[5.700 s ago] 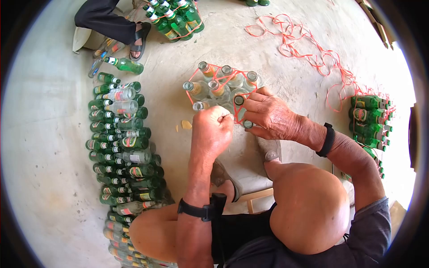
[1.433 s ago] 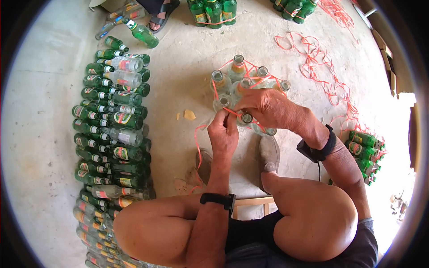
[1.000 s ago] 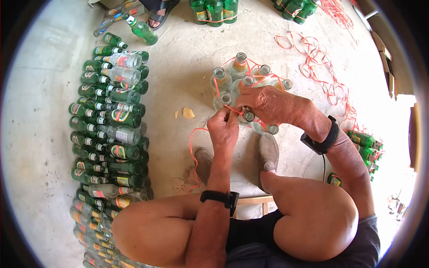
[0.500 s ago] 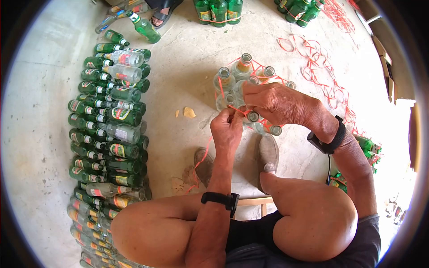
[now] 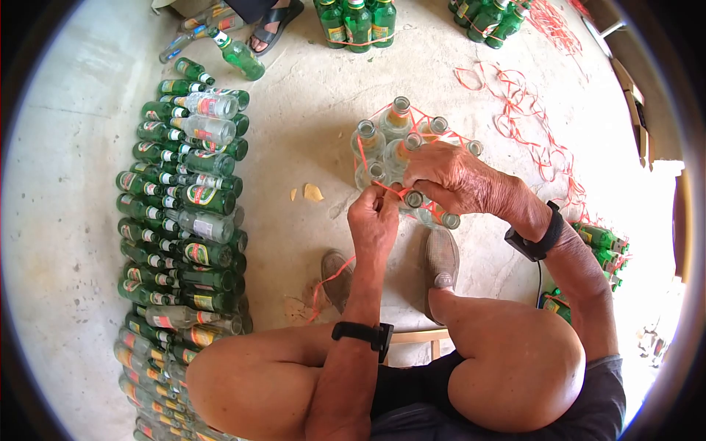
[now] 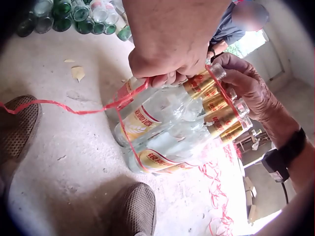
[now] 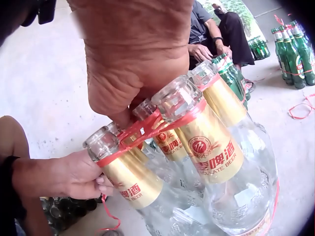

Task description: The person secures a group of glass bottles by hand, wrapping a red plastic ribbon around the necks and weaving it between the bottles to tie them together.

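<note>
Several clear glass beer bottles [image 5: 397, 121] with gold neck labels stand upright in a bundle, bound by red plastic strapping [image 7: 187, 118] around and between their necks. At the near side of the bundle, my left hand [image 5: 373, 224] pinches the strapping between thumb and fingers. A loose tail of strap [image 6: 74, 110] trails from there toward the shoe. Over the bottle necks bends my right hand [image 5: 463, 176], its curled fingers on the strapping beside a bottle mouth [image 5: 414, 199]. In the right wrist view, its fingertips are partly hidden behind the necks.
A long stack of lying bottles [image 5: 198, 195] runs along the left. Tied green bottles [image 5: 358, 26] stand at the back, with more bundles at the right. Loose red strapping [image 5: 526, 125] lies on the floor to the right. Another person [image 7: 216, 37] sits beyond the bundle.
Since the oldest frame, my left hand has gone from a fist by the bundle to pinching strap, and a loose tail has appeared. Lately both hands have shifted only slightly.
</note>
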Available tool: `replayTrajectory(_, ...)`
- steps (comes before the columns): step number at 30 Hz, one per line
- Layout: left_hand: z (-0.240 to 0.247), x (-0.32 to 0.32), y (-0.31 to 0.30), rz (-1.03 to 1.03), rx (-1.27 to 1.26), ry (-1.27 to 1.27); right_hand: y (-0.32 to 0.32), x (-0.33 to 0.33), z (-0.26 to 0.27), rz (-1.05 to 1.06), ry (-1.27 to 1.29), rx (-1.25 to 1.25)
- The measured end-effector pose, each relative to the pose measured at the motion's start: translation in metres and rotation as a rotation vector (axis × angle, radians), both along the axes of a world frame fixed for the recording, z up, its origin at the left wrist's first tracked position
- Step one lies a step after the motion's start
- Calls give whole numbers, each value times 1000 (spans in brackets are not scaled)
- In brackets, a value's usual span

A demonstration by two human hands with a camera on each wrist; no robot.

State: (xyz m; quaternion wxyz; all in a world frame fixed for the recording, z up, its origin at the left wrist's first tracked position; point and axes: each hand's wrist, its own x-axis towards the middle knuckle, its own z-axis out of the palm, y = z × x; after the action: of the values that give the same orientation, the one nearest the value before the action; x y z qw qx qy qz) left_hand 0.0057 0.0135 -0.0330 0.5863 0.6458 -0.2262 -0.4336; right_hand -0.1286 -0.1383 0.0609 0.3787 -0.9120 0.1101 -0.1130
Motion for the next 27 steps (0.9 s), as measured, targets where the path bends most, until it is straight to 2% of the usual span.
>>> replayTrajectory(2, -1, -1, 0, -1, -32, 12, 1, 0, 2, -29, -29, -10)
replayTrajectory(8, -7, -2, 0, -14, -124, 55, 6, -4, 11, -166, 132, -56)
replayTrajectory(11, 4, -1, -1, -20, -155, 71, 2, -2, 20, -270, 250, 104)
replayTrajectory(15, 7, 1, 0, -35, -174, 81, -9, 3, 32, -290, 388, 127)
replayTrajectory(21, 12, 5, 2, -37, -164, 209, -21, 7, 45, -359, 461, 289)
replayTrajectory(24, 23, 9, 1, -49, -127, 274, -26, -1, 43, -314, 445, 254)
replayTrajectory(27, 28, 5, -1, -59, -115, 260, -25, -6, 56, -372, 537, 307)
